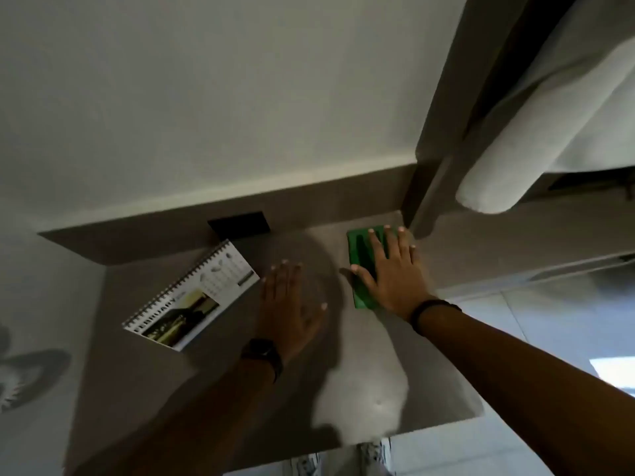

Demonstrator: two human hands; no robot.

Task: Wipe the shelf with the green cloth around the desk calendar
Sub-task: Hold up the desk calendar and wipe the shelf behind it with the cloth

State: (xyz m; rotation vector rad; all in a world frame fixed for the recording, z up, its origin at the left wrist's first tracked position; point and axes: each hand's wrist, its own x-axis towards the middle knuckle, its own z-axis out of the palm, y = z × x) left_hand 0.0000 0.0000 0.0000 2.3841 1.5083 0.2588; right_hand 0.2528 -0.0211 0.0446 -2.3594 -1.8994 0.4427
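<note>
Right hand [391, 276] flat on green cloth [360, 262], left hand [288, 300] spread on shelf [429, 355]; risks nudging desk calendar [192, 297] sideways.

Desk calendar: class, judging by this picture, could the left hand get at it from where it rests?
Probably yes. The left hand lies flat on the shelf right beside the desk calendar, with nothing between them. The right hand presses the green cloth farther off.
</note>
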